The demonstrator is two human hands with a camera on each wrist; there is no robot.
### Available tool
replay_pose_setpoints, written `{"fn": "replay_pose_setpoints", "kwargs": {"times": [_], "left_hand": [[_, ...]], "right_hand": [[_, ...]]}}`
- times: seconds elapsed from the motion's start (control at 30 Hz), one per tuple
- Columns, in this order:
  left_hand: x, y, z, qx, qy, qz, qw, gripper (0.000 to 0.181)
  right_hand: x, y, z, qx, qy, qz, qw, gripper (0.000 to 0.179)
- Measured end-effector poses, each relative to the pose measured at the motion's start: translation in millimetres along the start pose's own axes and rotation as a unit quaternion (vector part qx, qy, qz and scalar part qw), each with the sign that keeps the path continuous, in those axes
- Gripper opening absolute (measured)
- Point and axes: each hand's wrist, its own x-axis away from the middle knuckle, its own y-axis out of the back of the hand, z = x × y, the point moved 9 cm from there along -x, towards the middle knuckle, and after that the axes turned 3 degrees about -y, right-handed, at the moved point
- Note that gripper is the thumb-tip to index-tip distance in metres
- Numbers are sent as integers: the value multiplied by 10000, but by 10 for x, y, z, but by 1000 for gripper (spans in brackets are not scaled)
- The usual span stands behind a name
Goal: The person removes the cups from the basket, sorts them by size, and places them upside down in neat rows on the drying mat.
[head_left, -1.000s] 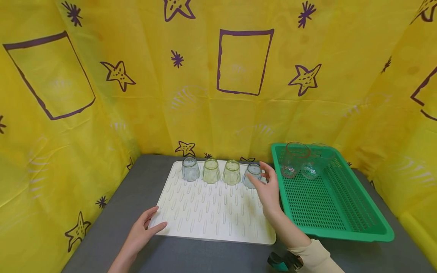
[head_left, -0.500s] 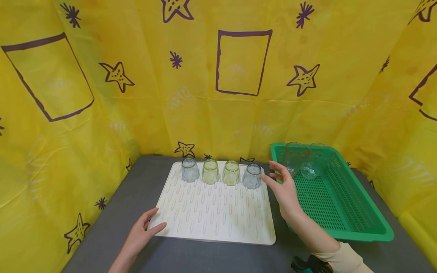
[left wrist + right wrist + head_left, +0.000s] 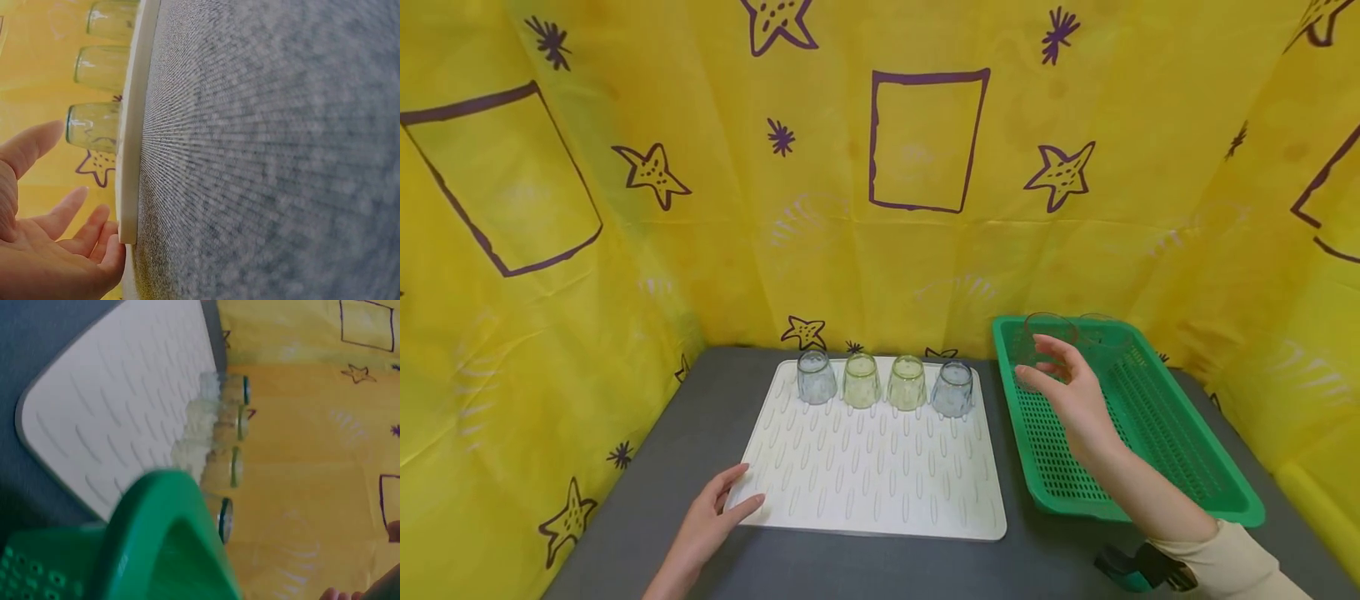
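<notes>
at the bottom right of the frame my pale sleeve ends above a black-and-teal band. at the lower left my left hand is spread, thumb well apart from the fingers, at the near left corner of the white mat; in the left wrist view a finger touches that corner. the mat lies flat in the lower middle of the frame on the grey table.

right of centre, my right hand is over the green basket, fingers curved and thumb parted from them. it partly covers the red-rimmed glass, which stands at the basket's far left; i cannot tell if i touch it. just right of that one is a clear glass, its lower part behind my hand.

along the mat's far edge, mid-frame, four short glasses stand narrow end up in a row, apart from each other: a left blue glass, two green glasses and a right blue glass. behind everything, a yellow cloth with purple stars fills the upper frame.
</notes>
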Motion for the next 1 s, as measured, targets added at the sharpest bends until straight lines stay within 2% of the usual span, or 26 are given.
{"fn": "replay_pose_setpoints", "kwargs": {"times": [0.3,1.0], "left_hand": [[1,9,30,26,114,-69,9999,79],[-2,-4,16,97,49,-137,9998,77]], "right_hand": [[-247,306,-9,744,104,-313,9967,70],[-675,854,-261,1231,-205,-708,9897,83]]}}
